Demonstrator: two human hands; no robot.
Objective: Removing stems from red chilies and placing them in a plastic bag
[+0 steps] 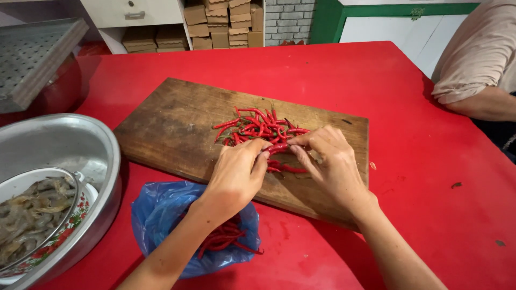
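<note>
Chili point(278, 147) pinched between left hand point(235, 174) & right hand point(329, 161) fingertips, over the chili pile point(258, 128) on the cutting board point(172, 129). Prob. light, thin, bendy w/ slick skin (grip near stem end).

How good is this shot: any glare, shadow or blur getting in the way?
Head view: sharp overall, evenly lit; soft shadows fall under the left hand and right hand on the wooden board; bright glare on the metal basin; the straight edges of the red table bow slightly, suggesting a wide lens.
</note>
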